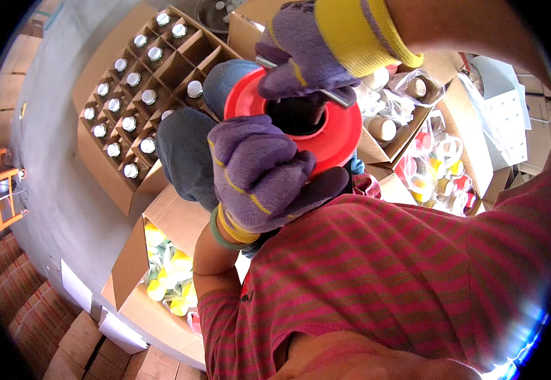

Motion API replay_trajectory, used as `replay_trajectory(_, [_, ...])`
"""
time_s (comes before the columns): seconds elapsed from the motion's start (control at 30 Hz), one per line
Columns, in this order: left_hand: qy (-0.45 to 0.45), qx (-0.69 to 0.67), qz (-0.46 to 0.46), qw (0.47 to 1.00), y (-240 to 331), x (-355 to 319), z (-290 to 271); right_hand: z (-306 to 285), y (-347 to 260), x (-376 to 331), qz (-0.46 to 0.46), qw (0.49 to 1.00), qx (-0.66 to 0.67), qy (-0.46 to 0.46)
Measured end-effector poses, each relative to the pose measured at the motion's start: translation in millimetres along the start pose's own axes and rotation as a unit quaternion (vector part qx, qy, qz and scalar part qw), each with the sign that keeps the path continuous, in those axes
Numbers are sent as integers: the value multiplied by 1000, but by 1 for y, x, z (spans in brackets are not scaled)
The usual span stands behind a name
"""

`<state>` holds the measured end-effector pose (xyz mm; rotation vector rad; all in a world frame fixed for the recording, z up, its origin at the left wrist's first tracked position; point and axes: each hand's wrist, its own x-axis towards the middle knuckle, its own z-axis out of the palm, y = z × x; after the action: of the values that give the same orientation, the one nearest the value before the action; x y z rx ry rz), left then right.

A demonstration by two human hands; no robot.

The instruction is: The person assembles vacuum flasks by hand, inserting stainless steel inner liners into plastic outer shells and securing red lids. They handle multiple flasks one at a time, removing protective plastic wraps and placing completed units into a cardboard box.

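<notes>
A red round thing [342, 136], shaped like a wide ring with a dark opening in its middle, stands between my knees. My left hand [259, 171], in a purple glove with yellow trim, is closed with curled fingers at its near left rim. Across the top of the opening lies a metal bar [338, 96]. My right hand [307, 54], gloved the same way, has its fingers wrapped round that bar at the far side. What lies inside the opening is too dark to make out, and the lower part of the red thing is hidden.
At the far left, a divided carton [107, 164] holds several white-capped bottles. Another carton [123, 266] holds yellow-topped items, at near left. Open cartons [475, 136] with bagged bottles stand at right. An orange metal frame [0, 196] and stacked boxes [31, 304] line the left edge.
</notes>
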<state>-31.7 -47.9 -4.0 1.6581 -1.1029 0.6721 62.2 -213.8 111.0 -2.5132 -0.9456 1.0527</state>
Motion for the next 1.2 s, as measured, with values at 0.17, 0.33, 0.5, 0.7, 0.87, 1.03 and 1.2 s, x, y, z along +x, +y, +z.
replay_trajectory(0.17, [-13,-22,3,1000,8,-4,-8,7,-5,-6,-8,1000,-15,13])
replay_trajectory(0.33, [36,-75,-1,997,0,-14,-9,12,-9,-8,-27,999,-31,23])
replay_trajectory(0.5, [31,-73,20,997,1,-10,-9,18,-10,-15,-30,998,-46,42])
replay_trajectory(0.7, [81,-106,51,990,-15,-16,-10,16,-16,-3,-47,996,-66,47])
replay_trajectory(0.87, [74,-62,5,995,-14,-14,-21,7,-24,5,-5,996,-75,39])
replay_trajectory(1.03, [94,12,-108,990,10,-12,-12,21,-29,-3,13,991,-64,114])
replay_trajectory(1.2, [92,-27,-151,984,8,-22,-24,38,-15,5,-175,959,-96,200])
